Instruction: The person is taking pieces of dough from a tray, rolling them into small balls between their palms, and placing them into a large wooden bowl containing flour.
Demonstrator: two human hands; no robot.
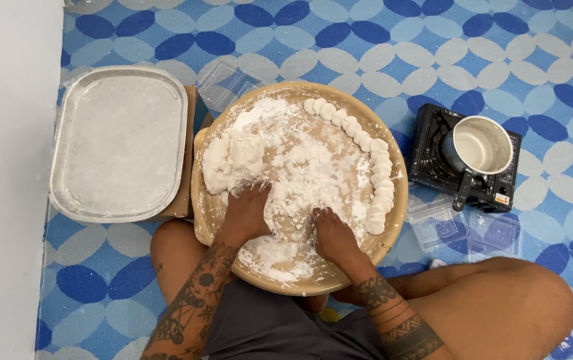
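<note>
pressing floured dough [293, 180] (both hands [286, 223])

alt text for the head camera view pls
Seen from above, a seated person's left hand and right hand press into white dough on a round tray; a floured metal tray lies left, a stove right.

White dough [233, 160]; blue-patterned floor mat [500, 60]

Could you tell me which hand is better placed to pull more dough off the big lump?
The left hand, probably. It rests on the floured tray just below the dough lump at the tray's left side, while the right hand sits lower and further right, in loose flour.
</note>
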